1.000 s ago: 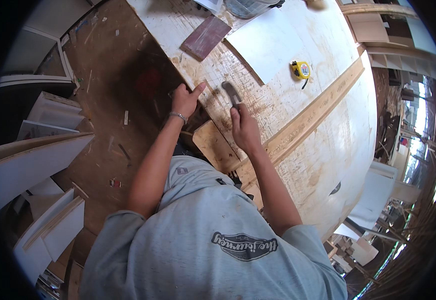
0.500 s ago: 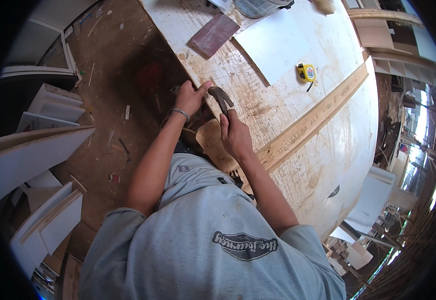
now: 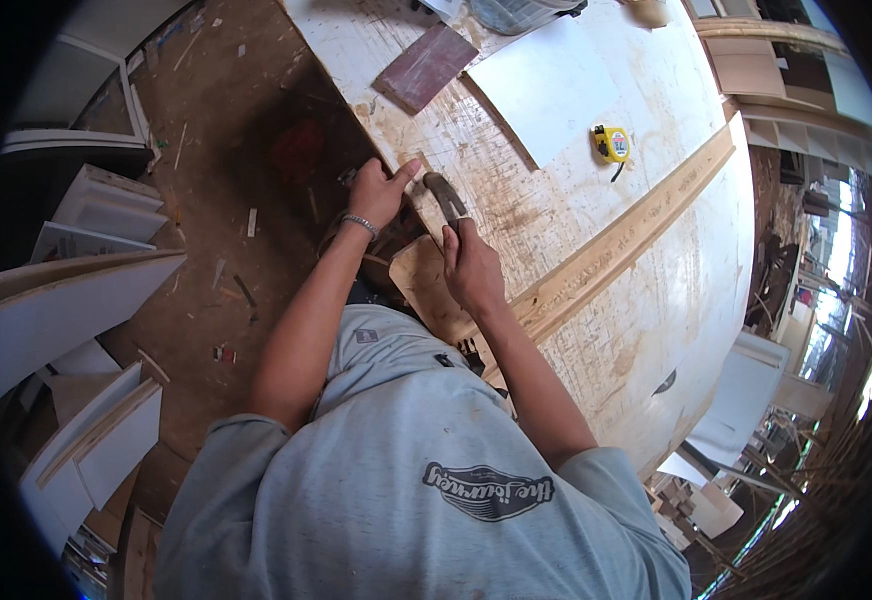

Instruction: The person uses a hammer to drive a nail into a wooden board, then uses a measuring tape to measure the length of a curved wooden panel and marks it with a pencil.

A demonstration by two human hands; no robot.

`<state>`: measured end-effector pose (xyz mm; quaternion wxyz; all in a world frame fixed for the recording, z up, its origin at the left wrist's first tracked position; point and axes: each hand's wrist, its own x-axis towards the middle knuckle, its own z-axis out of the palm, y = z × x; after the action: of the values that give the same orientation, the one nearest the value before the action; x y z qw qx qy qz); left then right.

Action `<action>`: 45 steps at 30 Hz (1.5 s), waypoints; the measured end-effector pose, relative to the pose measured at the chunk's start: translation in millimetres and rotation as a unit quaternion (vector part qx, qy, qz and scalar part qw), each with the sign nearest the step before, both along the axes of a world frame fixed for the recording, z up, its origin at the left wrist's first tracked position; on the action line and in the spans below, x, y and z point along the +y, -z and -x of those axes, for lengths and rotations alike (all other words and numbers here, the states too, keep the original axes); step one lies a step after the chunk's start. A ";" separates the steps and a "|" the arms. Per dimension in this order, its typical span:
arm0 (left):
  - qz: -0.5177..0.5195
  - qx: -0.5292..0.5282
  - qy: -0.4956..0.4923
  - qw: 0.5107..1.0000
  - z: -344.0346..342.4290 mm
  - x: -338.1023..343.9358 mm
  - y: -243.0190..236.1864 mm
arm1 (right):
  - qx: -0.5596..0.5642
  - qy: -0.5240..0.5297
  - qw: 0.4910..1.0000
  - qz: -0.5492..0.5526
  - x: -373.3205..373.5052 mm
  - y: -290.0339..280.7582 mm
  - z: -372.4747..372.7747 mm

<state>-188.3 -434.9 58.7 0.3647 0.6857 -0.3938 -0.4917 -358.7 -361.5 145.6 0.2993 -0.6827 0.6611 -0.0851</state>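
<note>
My right hand (image 3: 473, 272) is wrapped round the handle of a hammer (image 3: 444, 197) with a dark, curved head. The hammer head is over the table top, close to the near left edge of the worn white work table (image 3: 516, 225). Just left of it, my left hand (image 3: 380, 192) is closed at that edge, thumb on the top and fingers curled over the side. Its fingertips are partly hidden. A bracelet circles the left wrist. Below the hands, a pale wooden board (image 3: 426, 285) shows between the table and my body.
On the table lie a dark red block (image 3: 426, 68), a white panel (image 3: 546, 85), a yellow tape measure (image 3: 611, 146) and long wooden strips (image 3: 631, 230). A clear tub (image 3: 516, 12) stands at the far end. White boards (image 3: 86, 300) lean at the left, above a littered floor (image 3: 196, 200).
The hammer head has tilted and shifted slightly, away from the left thumb. Both hands keep nearly the same place and hold.
</note>
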 end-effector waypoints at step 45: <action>-0.002 0.021 0.011 1.000 -3.2 -0.9 10.0 | -0.028 0.019 0.999 -0.021 -5.8 -12.6 -8.4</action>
<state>-185.1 -435.7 48.7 0.3655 0.6717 -0.3927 -0.5109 -350.3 -367.3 158.3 0.3303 -0.6610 0.6670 -0.0954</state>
